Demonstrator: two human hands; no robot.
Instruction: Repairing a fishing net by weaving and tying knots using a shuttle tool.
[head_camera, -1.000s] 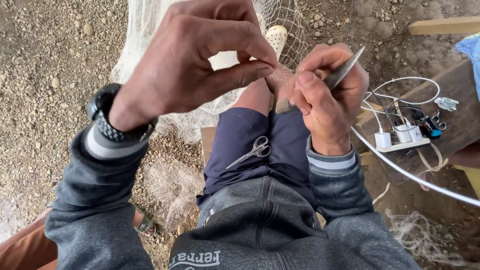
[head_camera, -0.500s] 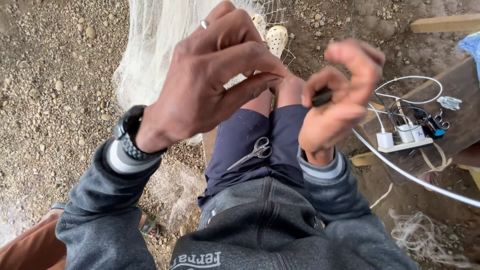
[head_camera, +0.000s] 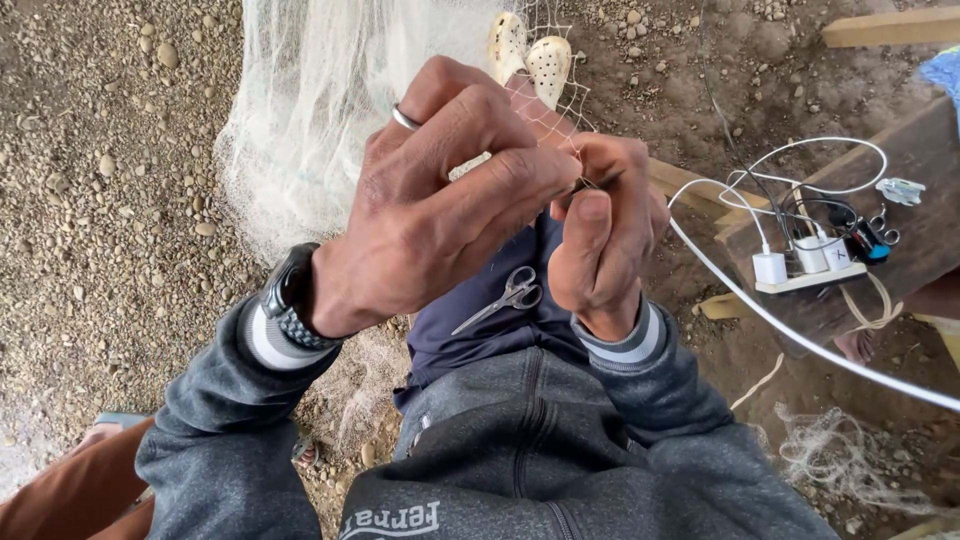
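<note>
While small scissors (head_camera: 503, 299) lie on the person's lap, the left hand (head_camera: 440, 215) pinches pale netting (head_camera: 320, 90) with fingers together, touching the right hand (head_camera: 605, 235), whose fingers are clamped on a thin dark tool (head_camera: 597, 181) at the mesh above gravel ground (head_camera: 100, 200).

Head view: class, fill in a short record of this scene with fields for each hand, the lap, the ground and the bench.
left hand: pinching fishing net, ring on finger
right hand: gripping a small dark tool at the mesh
lap: scissors lying on shorts
ground: gravel
bench: power strip with white cables
</note>
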